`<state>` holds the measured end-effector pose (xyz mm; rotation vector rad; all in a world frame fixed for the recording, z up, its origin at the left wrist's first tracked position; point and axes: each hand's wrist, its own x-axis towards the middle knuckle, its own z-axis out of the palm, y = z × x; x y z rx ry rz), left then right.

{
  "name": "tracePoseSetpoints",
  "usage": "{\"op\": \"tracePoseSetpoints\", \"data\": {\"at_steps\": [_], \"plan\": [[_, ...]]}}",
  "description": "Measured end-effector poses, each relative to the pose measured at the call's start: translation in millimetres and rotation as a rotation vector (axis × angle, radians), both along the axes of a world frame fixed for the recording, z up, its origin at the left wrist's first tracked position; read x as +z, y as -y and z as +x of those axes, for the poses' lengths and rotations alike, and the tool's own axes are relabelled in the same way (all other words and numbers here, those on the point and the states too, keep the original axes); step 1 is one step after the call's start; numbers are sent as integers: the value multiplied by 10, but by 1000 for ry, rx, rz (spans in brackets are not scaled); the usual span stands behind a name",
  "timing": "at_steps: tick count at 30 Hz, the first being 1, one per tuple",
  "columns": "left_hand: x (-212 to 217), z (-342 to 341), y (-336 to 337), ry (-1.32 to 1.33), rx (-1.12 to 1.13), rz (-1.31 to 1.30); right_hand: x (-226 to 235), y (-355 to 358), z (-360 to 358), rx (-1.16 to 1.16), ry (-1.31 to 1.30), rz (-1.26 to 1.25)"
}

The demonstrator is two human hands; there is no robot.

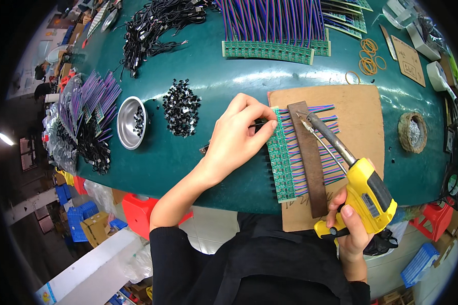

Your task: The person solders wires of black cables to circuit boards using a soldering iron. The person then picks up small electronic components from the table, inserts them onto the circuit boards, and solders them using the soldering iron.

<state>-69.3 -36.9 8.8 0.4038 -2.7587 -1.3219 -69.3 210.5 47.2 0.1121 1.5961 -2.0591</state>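
My right hand (352, 226) is wrapped round the grip of a yellow soldering gun (370, 195). Its barrel and thin feed tube point up and left, with the tip above the dark bar. My left hand (241, 129) is closed in a pinch at the top left edge of a green circuit board strip (281, 157). A dark slim piece shows between its fingers, too covered to name. Coloured ribbon wires (331, 178) run rightward from the strip. Across them lies a flat brown bar (310, 162), on a sheet of cardboard (361, 117).
Small black parts (181, 108) lie heaped left of my hand, beside a metal bowl (131, 124) holding more. Black cables (158, 28) and wired boards (269, 51) lie at the back. Rubber bands (368, 58) and a round, rough-rimmed holder (412, 133) are at the right.
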Motion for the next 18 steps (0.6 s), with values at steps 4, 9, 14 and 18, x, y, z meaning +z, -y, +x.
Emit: {"op": "tracePoseSetpoints", "data": {"at_steps": [4, 9, 14, 18], "plan": [[-66, -18, -17, -72, -5, -6, -2, -11, -3, 3, 5, -5], [-152, -33, -52, -124, -24, -211, 6, 32, 11, 21, 23, -19], [-113, 20, 50, -205, -76, -169, -15, 56, 13, 62, 60, -9], [-149, 111, 95, -327, -144, -205, -36, 76, 17, 94, 77, -22]]}}
